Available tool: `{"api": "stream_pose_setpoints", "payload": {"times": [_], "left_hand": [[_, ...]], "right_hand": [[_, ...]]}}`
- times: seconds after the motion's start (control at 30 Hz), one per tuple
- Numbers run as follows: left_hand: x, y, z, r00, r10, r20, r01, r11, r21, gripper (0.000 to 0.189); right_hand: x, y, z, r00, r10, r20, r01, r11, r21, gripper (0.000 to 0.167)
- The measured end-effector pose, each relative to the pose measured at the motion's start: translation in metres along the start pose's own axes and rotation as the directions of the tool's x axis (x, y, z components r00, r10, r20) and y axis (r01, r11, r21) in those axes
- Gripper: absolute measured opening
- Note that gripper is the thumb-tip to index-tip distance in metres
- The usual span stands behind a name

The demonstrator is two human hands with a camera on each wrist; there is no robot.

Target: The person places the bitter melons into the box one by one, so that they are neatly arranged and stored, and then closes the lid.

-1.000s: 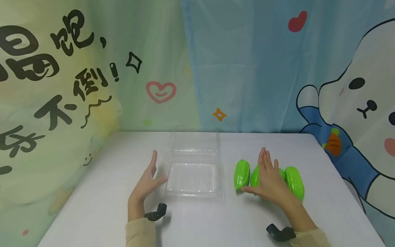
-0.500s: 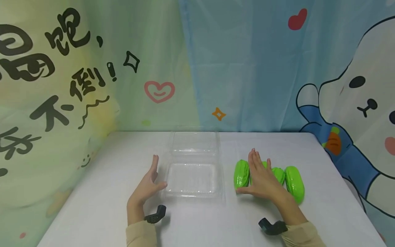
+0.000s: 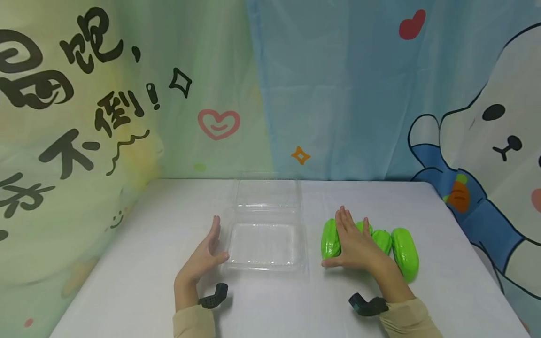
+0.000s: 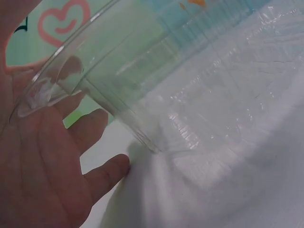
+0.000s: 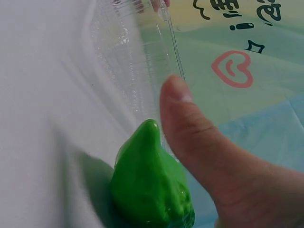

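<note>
A clear plastic clamshell box (image 3: pixel 264 246) lies opened flat on the white table, its lid (image 3: pixel 267 193) towards the back. Beside its left edge is my left hand (image 3: pixel 198 263), fingers straight and thumb towards the rim. In the left wrist view, the box's wall (image 4: pixel 118 109) overlaps my spread fingers; contact is unclear. Several glossy bright green, oblong things lie in a row to the right. My right hand (image 3: pixel 357 249) is over the left ones, fingers straight. Its thumb (image 5: pixel 190 128) is near the leftmost green thing (image 5: pixel 149 175), which has a tapered tip. My hand partly hides the row.
The white-covered table (image 3: pixel 262 305) reaches back to a printed curtain (image 3: pixel 317 94). At the row's right end lies another green thing (image 3: pixel 405 253). Black wrist cameras (image 3: pixel 214 295) sit on both wrists.
My right hand has moved left over the green row, towards the leftmost piece, uncovering more of those on the right. My left hand has shifted slightly down in the head view.
</note>
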State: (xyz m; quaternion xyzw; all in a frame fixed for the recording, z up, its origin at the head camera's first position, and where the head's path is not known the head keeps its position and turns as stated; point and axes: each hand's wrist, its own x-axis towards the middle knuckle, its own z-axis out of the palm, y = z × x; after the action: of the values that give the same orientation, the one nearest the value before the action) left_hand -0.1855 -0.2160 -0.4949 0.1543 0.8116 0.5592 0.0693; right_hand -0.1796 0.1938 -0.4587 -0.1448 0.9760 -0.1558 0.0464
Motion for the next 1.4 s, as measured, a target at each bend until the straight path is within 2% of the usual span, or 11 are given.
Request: {"api": "stream_pose_setpoints", "payload": {"times": [0.27, 0.5, 0.67, 0.97, 1.4], "left_hand": [[-0.003, 0.001, 0.000, 1.000, 0.001, 0.012, -0.001, 0.999, -0.045, 0.116], [-0.004, -0.002, -0.005, 0.996, 0.064, 0.060, -0.057, 0.992, -0.111, 0.116], [-0.004, -0.005, -0.007, 0.995, 0.055, 0.083, -0.044, 0.990, -0.132, 0.117], [-0.002, -0.008, -0.010, 0.994, 0.039, 0.099, -0.033, 0.998, -0.060, 0.116], [-0.006, -0.006, -0.011, 0.993, 0.010, 0.115, -0.006, 0.999, -0.039, 0.112]], "right_hand": [[0.002, 0.001, -0.006, 0.999, -0.011, 0.036, 0.011, 1.000, 0.002, 0.132], [0.007, 0.004, -0.010, 0.996, -0.008, 0.093, 0.006, 1.000, 0.016, 0.131], [0.010, 0.004, -0.007, 0.996, -0.011, 0.093, 0.012, 1.000, -0.004, 0.130], [0.013, 0.006, 0.000, 0.998, -0.025, 0.060, 0.028, 0.998, -0.048, 0.129], [0.013, 0.005, 0.003, 0.998, -0.052, 0.038, 0.054, 0.997, -0.055, 0.129]]}}
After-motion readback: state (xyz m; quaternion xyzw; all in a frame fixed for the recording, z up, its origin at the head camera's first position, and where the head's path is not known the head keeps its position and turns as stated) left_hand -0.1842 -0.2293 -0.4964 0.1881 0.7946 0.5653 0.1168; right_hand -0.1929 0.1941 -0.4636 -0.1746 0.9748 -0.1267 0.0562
